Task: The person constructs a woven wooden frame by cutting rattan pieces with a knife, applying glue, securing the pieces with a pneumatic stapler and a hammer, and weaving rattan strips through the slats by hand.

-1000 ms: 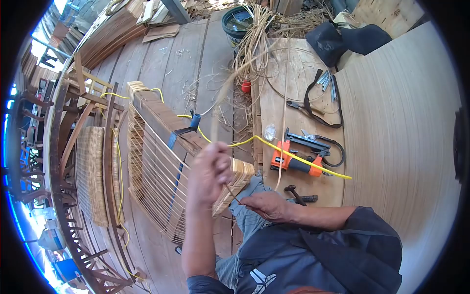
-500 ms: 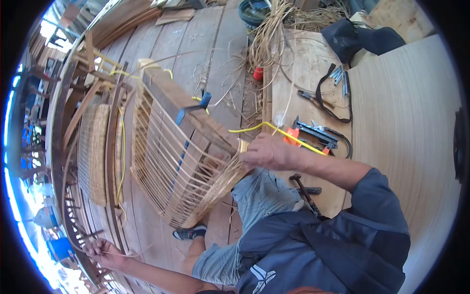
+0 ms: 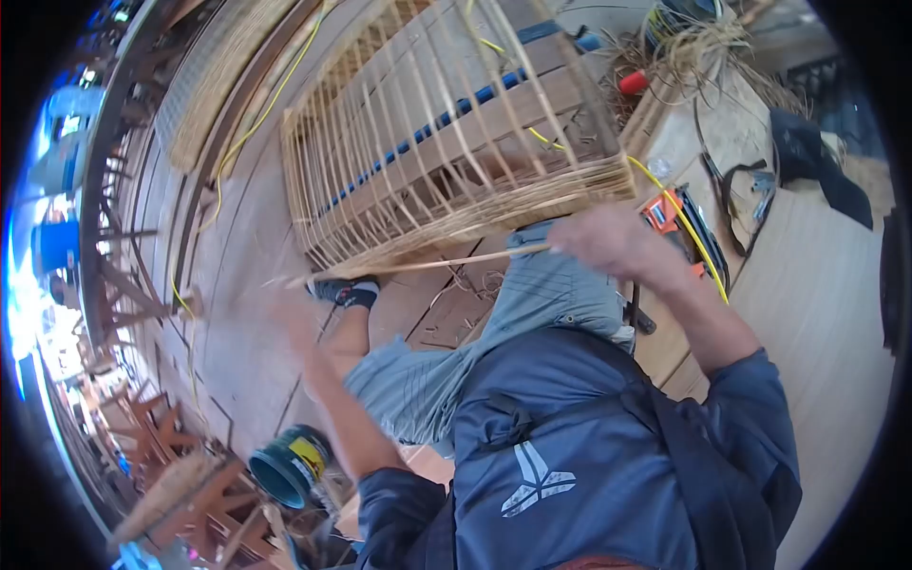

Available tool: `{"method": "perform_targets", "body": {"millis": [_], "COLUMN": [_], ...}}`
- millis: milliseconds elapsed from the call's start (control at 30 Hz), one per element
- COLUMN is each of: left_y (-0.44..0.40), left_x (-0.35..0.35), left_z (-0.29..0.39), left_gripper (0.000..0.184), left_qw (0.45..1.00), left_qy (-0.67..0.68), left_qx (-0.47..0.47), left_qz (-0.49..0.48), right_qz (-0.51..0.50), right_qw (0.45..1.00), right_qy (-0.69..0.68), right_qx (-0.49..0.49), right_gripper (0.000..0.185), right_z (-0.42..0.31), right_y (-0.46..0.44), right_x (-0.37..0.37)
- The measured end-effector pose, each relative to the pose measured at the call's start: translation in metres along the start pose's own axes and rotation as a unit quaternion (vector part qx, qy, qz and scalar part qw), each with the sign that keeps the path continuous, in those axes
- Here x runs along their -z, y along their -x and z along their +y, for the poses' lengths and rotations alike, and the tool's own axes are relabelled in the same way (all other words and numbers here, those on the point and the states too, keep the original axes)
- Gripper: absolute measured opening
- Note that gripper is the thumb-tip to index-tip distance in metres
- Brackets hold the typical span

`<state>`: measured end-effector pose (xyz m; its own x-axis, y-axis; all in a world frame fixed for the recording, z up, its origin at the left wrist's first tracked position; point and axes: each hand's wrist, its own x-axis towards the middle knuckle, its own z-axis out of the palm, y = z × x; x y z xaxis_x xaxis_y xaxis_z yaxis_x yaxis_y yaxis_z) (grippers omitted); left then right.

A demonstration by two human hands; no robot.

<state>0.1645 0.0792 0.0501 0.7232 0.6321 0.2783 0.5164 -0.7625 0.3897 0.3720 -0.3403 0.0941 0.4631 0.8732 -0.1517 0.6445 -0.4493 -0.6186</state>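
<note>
A wooden frame strung with rattan strands leans in front of my knees, its near edge closely woven. My right hand is closed on one end of a pale rattan strip, just below the right corner of that edge. Leftward the strip runs along the woven edge toward my left hand. Motion smears the left hand's fingers, so its grip on the strip does not show clearly. Behind the strands lies a wooden board with a blue strap along it.
A staple gun with orange parts and a yellow hose lie to the right. Dried strands are heaped at the back right. A dark green bucket stands lower left. Another woven panel lies at the upper left.
The view has shifted and the frame appears higher and turned. My left hand has come inward from the far left. My right hand has left the frame's corner, and the strip now stretches between the hands.
</note>
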Motion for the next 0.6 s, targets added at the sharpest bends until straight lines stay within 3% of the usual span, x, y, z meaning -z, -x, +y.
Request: {"method": "perform_targets", "body": {"millis": [67,100,167,200,267,333,433,533,600], "left_y": [0.039,0.053,0.067,0.073,0.082,0.078,0.053,0.045,0.044], "left_x": [-0.021,-0.024,-0.025,-0.026,-0.033,-0.028,-0.025,-0.028,-0.029], "left_z": [0.099,0.143,0.193,0.187,0.172,0.152,0.094,0.044,0.028], "left_gripper": [0.011,0.01,0.017,0.017,0.022,0.034,0.039,0.04,0.041], "left_qw": [0.977,0.934,0.897,0.894,0.888,0.881,0.885,0.884,0.882], "left_qy": [0.109,0.258,0.295,0.303,0.286,0.34,0.296,0.292,0.308], "left_qx": [-0.149,-0.11,-0.236,-0.234,-0.089,-0.037,0.025,0.052,0.05], "left_qz": [-0.107,-0.221,-0.231,-0.231,-0.349,-0.327,-0.357,-0.361,-0.354], "right_qz": [-0.065,-0.073,-0.066,-0.07,-0.094,-0.087,-0.036,-0.072,-0.086], "right_qw": [0.994,0.993,0.996,0.995,0.993,0.993,0.993,0.989,0.982], "right_qy": [0.085,0.093,0.054,0.06,0.056,0.049,0.103,0.106,0.027], "right_qx": [-0.02,-0.015,-0.031,-0.035,-0.041,-0.062,-0.045,-0.071,-0.169], "right_gripper": [0.024,0.024,0.025,0.025,0.025,0.026,0.029,0.028,0.026], "right_z": [-0.035,-0.047,-0.062,-0.067,-0.069,-0.052,-0.016,0.002,-0.004], "right_y": [-0.021,-0.029,-0.041,-0.039,-0.04,-0.032,-0.017,-0.013,-0.01], "right_x": [-0.027,-0.038,-0.051,-0.048,-0.033,-0.021,0.01,0.047,0.064]}}
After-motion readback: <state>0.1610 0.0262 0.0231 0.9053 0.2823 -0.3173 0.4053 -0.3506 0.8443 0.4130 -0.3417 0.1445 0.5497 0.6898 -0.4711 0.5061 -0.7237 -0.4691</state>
